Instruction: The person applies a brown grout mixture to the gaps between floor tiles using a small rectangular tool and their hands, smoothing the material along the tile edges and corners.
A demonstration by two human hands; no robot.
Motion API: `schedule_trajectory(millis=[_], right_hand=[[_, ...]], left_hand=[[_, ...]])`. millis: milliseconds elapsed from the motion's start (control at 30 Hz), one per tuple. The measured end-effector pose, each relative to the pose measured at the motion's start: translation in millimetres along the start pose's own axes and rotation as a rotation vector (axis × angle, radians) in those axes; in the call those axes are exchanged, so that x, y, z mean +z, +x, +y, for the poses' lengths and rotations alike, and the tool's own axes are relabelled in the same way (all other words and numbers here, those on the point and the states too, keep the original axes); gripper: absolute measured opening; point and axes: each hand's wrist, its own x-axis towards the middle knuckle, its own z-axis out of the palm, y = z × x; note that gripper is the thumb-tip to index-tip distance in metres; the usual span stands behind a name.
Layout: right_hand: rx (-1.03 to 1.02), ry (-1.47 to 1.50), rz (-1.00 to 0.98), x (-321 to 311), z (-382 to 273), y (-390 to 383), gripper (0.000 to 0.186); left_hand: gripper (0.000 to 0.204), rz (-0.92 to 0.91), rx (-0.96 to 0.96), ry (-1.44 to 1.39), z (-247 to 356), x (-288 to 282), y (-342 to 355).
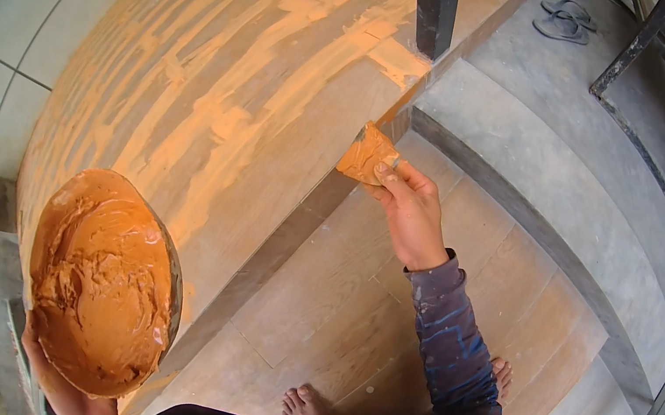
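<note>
At the lower left, my left hand (68, 403) supports from below a wide bowl (178, 291) filled with thick orange paste (106, 279). The fingers under the bowl are mostly hidden. My right hand (413, 213) pinches a small flat scraper (367, 155) between thumb and fingers. Orange paste coats the scraper's face, and a little dark grey shows at its upper left edge. It is held at the edge of the raised wood-look tile platform (263, 195); whether it touches the edge I cannot tell. Orange streaks (214, 120) run along the platform's joints and across its surface.
A black metal post (433, 7) rises from the platform's edge. Lower wood-look tiles (317, 294) hold my bare feet. To the right are a curved grey concrete step (530, 145), a pair of slippers (565, 22) and a black railing (645, 49). Pale tiles (26, 2) border the left.
</note>
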Motion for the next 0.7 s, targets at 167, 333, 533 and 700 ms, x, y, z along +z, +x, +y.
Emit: schedule_trajectory(millis=[167, 333, 533, 700], right_hand=[[-0.099, -0.189, 0.118, 24.5, 27.5, -39.6, 0.021], [-0.121, -0.522, 0.334, 79.0, 73.0, -35.8, 0.025], [-0.363, -1.147, 0.428, 145.5, 108.7, -42.4, 0.031], [-0.547, -1.342, 0.517, 197.2, 156.4, -60.4, 0.032]], left_hand=[[0.051, -0.073, 0.038, 0.021, -10.3, -69.8, 8.5], [0.048, 0.177, 0.05, -0.128, -4.2, -114.6, -1.1], [0.056, 0.31, 0.159, -0.075, 47.1, -155.0, -2.4], [0.054, 0.39, 0.243, 0.011, 82.9, -195.6, 6.9]])
